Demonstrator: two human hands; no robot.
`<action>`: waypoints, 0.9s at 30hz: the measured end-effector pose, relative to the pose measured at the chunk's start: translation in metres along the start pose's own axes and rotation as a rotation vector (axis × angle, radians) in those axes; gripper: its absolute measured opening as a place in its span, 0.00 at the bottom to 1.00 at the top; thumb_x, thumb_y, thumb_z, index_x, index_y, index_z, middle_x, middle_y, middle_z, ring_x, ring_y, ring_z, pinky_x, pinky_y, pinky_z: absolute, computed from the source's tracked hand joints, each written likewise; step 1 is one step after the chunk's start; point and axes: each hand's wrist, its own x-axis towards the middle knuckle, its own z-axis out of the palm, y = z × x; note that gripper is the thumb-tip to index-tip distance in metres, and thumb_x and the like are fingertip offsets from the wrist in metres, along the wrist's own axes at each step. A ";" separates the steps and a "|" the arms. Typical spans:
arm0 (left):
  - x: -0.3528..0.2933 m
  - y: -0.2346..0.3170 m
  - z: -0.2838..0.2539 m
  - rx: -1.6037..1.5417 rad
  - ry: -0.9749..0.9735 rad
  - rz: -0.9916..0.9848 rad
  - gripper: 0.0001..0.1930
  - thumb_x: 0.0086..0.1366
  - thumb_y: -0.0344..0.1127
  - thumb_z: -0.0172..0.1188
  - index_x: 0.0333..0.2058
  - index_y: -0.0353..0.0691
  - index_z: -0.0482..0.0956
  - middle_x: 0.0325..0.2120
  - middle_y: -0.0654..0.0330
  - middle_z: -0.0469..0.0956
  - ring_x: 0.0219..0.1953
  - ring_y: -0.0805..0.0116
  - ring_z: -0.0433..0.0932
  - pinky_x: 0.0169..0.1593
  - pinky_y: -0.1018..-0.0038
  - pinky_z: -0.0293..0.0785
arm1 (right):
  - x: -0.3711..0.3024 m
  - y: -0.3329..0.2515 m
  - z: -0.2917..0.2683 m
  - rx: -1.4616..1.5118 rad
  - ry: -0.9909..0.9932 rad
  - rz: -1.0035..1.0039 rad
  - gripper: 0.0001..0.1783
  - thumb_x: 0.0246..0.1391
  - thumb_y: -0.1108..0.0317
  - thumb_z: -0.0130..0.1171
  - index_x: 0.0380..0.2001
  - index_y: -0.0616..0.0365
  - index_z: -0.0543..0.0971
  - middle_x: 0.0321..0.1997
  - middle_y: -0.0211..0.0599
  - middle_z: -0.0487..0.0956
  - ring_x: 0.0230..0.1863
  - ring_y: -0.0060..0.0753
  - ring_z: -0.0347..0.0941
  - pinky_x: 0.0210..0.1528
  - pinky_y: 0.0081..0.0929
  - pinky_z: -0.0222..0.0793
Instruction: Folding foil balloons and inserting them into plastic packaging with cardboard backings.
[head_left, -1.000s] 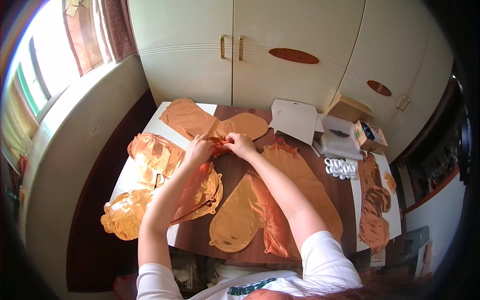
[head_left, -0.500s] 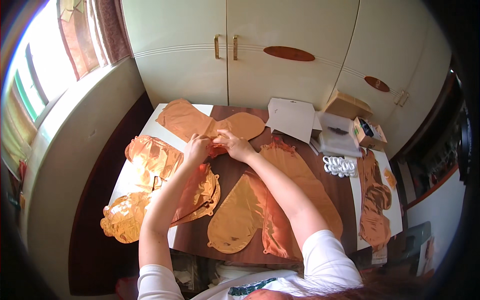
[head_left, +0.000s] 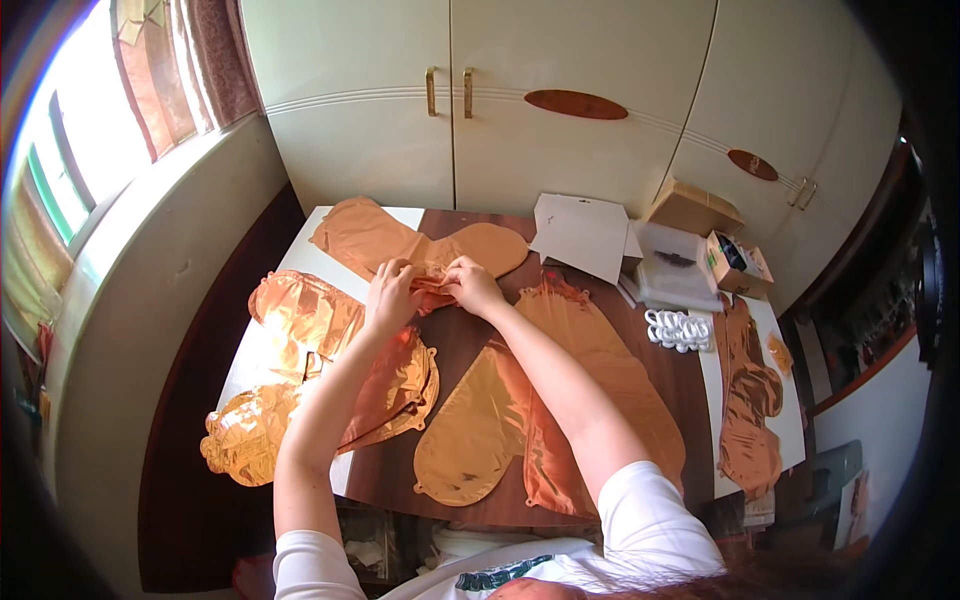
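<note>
Both my hands meet over the far middle of the table, pinching the crumpled orange edge of a copper foil balloon (head_left: 432, 285) between them. My left hand (head_left: 391, 296) grips its left side with curled fingers. My right hand (head_left: 474, 288) has thumb and fingers closed on the right side. Just beyond lies a flat, matte copper balloon (head_left: 365, 238); whether the held edge belongs to it I cannot tell. Shiny crumpled foil balloons (head_left: 310, 325) lie beside my left forearm. Under and around my right forearm are more flat foil balloons (head_left: 475, 425).
A white box (head_left: 580, 235) stands at the back, beside a clear plastic packet (head_left: 675, 265) and a small open carton (head_left: 738, 262). White coiled loops (head_left: 680, 331) lie in front of them. Another foil balloon (head_left: 745, 390) hangs over the table's right end. Cabinet doors (head_left: 350, 130) rise behind.
My hands have moved slightly apart, with more orange foil showing between them. My right fingers, stretched over the foil before, are now drawn in to a pinch.
</note>
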 end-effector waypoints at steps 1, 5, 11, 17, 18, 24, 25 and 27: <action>0.000 0.001 0.001 0.010 -0.022 -0.015 0.19 0.45 0.32 0.64 0.39 0.40 0.76 0.43 0.55 0.73 0.46 0.53 0.71 0.49 0.63 0.69 | 0.000 0.003 -0.001 0.010 0.036 -0.012 0.04 0.45 0.70 0.62 0.26 0.57 0.81 0.37 0.36 0.76 0.37 0.39 0.75 0.42 0.31 0.71; -0.009 -0.008 -0.005 0.001 -0.056 -0.045 0.15 0.46 0.32 0.63 0.36 0.39 0.78 0.38 0.56 0.73 0.42 0.54 0.74 0.45 0.62 0.71 | 0.004 -0.009 -0.001 0.079 -0.034 0.139 0.06 0.42 0.66 0.65 0.23 0.56 0.80 0.37 0.39 0.75 0.40 0.39 0.74 0.42 0.32 0.69; -0.007 -0.001 -0.005 -0.066 -0.063 0.013 0.05 0.53 0.34 0.58 0.27 0.41 0.80 0.32 0.59 0.77 0.35 0.55 0.77 0.39 0.62 0.73 | 0.004 -0.002 -0.007 0.055 -0.002 0.194 0.12 0.40 0.62 0.68 0.22 0.58 0.79 0.30 0.40 0.78 0.35 0.38 0.76 0.38 0.33 0.69; 0.000 -0.017 0.014 0.105 -0.134 0.085 0.10 0.57 0.40 0.52 0.26 0.43 0.80 0.28 0.59 0.80 0.34 0.58 0.78 0.43 0.63 0.71 | 0.008 -0.007 -0.010 0.195 -0.065 0.282 0.08 0.45 0.65 0.62 0.27 0.57 0.78 0.31 0.41 0.80 0.34 0.41 0.77 0.37 0.34 0.70; 0.002 -0.018 0.016 0.107 -0.129 0.081 0.10 0.57 0.40 0.52 0.26 0.43 0.80 0.28 0.59 0.80 0.34 0.58 0.78 0.43 0.63 0.71 | 0.009 -0.010 -0.011 0.193 -0.069 0.277 0.08 0.45 0.65 0.62 0.27 0.57 0.78 0.31 0.41 0.80 0.34 0.41 0.77 0.37 0.34 0.70; 0.022 -0.027 0.024 0.286 -0.339 0.057 0.14 0.56 0.47 0.55 0.32 0.43 0.80 0.33 0.57 0.81 0.43 0.63 0.77 0.46 0.64 0.70 | 0.029 -0.035 -0.028 0.019 0.130 -0.086 0.05 0.50 0.71 0.52 0.30 0.54 0.77 0.34 0.39 0.80 0.37 0.45 0.76 0.38 0.39 0.71; 0.027 -0.026 0.024 0.313 -0.395 0.007 0.19 0.56 0.52 0.55 0.38 0.44 0.79 0.36 0.56 0.80 0.46 0.62 0.75 0.46 0.63 0.70 | 0.032 -0.039 -0.032 0.017 0.128 -0.086 0.05 0.50 0.71 0.52 0.30 0.54 0.77 0.34 0.39 0.80 0.37 0.45 0.76 0.38 0.39 0.71; 0.030 -0.023 0.023 0.336 -0.449 -0.041 0.25 0.55 0.57 0.55 0.43 0.44 0.77 0.40 0.54 0.79 0.49 0.62 0.74 0.47 0.62 0.70 | 0.040 -0.045 -0.040 0.018 0.171 -0.116 0.04 0.51 0.73 0.54 0.31 0.54 0.78 0.32 0.39 0.80 0.34 0.42 0.78 0.36 0.33 0.72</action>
